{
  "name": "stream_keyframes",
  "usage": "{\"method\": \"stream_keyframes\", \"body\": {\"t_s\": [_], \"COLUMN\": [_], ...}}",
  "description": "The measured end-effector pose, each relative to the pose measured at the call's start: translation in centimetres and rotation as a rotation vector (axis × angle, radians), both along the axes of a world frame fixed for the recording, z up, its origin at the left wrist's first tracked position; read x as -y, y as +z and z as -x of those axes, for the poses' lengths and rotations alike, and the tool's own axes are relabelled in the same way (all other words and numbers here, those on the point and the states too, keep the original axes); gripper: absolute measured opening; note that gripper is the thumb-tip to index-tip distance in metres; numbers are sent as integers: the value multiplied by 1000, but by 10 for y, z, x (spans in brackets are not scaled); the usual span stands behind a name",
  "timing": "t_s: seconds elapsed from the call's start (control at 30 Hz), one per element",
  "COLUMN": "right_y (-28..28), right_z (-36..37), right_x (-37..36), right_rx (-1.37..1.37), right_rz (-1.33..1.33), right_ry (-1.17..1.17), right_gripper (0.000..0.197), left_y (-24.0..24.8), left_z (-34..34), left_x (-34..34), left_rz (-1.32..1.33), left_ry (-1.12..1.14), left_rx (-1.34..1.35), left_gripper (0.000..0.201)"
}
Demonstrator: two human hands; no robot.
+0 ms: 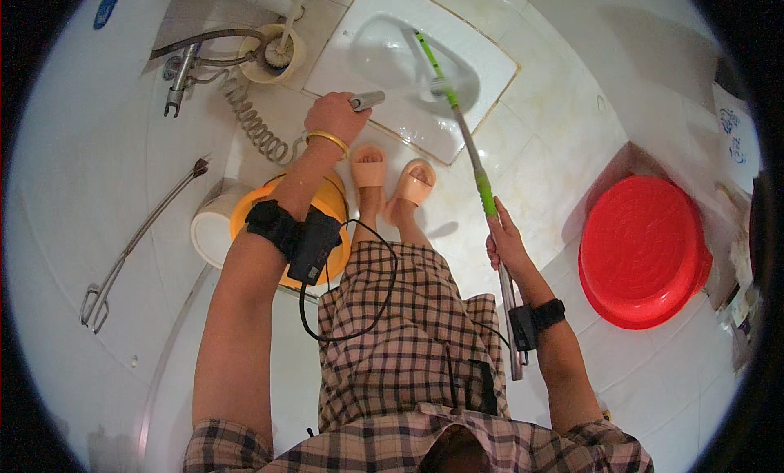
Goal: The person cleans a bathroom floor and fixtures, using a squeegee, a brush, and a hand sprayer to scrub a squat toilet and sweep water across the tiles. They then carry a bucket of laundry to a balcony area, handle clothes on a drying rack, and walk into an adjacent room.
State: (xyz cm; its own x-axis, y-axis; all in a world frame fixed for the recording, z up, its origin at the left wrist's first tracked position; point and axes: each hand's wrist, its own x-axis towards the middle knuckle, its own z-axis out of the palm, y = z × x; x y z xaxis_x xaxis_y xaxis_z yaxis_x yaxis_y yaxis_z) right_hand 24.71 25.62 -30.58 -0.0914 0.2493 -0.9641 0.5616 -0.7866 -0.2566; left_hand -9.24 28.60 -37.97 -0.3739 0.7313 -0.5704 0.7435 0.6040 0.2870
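Observation:
My left hand is closed around a silver handheld sprayer. A pale stream of water runs from its nozzle toward the lower end of a mop. My right hand grips the mop's metal and green handle, whose top end reaches back beside my forearm. The mop's narrow green lower end lies over the basin of a white squat toilet; whether it touches the basin I cannot tell. A coiled hose hangs to the left of my left hand.
A yellow bucket and a white bucket stand at my left. A toilet brush sits in a holder near the wall tap. Metal tongs hang on the left wall. A red basin leans at the right.

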Motion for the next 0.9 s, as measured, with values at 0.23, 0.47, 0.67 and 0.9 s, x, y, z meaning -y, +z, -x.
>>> {"method": "stream_keyframes", "body": {"t_s": [0.23,0.47,0.67,0.9], "right_y": [32,54,19,-83], "right_z": [-7,-70,-208,-132], "right_x": [-16,15,-16,-135], "right_rx": [-104,239,579,477], "right_rz": [207,-30,-147,-633], "right_ry": [-397,77,867,1219], "right_gripper": [53,52,60,56], "left_y": [0,-2,-10,-33], "left_z": [-4,-6,12,26], "left_x": [4,4,8,3], "left_rz": [8,3,-28,-80], "left_ry": [-26,-32,3,67], "left_rx": [-54,-59,-63,-114], "left_gripper": [28,28,31,33]}}
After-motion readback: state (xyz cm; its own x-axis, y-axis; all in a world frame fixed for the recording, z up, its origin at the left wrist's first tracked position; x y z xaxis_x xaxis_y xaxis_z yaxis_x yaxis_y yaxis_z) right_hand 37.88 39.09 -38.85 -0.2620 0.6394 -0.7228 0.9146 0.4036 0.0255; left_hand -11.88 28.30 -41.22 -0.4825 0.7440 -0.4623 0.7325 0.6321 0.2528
